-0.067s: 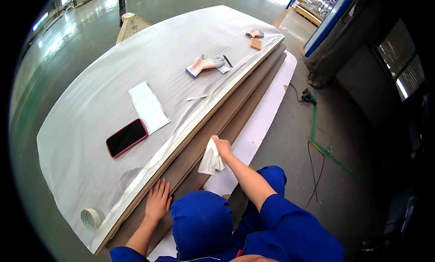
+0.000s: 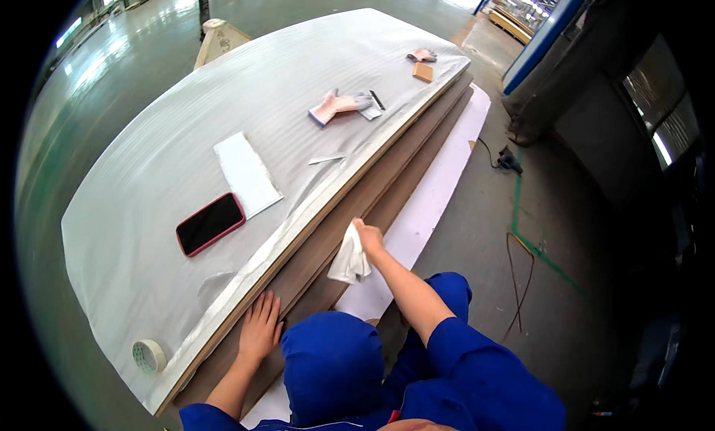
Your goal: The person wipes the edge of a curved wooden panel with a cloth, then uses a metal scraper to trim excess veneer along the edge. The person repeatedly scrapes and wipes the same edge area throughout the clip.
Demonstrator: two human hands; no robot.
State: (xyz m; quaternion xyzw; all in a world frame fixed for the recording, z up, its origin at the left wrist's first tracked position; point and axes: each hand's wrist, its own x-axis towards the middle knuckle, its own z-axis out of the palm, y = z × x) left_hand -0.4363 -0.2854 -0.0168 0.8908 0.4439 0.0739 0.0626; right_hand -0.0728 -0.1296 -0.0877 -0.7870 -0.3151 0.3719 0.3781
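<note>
My left hand (image 2: pixel 261 327) lies flat with its fingers stretched out on a long brown wooden board (image 2: pixel 316 245), close to the near end of the stack. In my right hand (image 2: pixel 371 239) a white cloth (image 2: pixel 348 260) is pinched at its top and hangs down over the brown boards. The cloth's lower part spreads loosely; whether it touches the wood I cannot tell. Beside the brown boards, the stack top is covered in white foam sheeting (image 2: pixel 164 155). My blue-clad knee is close to the edge of the boards.
On the sheeting lie a phone (image 2: pixel 211 224) in a red case, a white rectangular panel (image 2: pixel 246 174), a tape roll (image 2: pixel 149 356), work gloves (image 2: pixel 335 107) and a small tan block (image 2: pixel 422 73). A pale board (image 2: pixel 432 200) runs along the right. A black power tool (image 2: pixel 509 160) rests on the floor.
My right hand has shifted very slightly up with the cloth. My left hand stays in place on the board.
</note>
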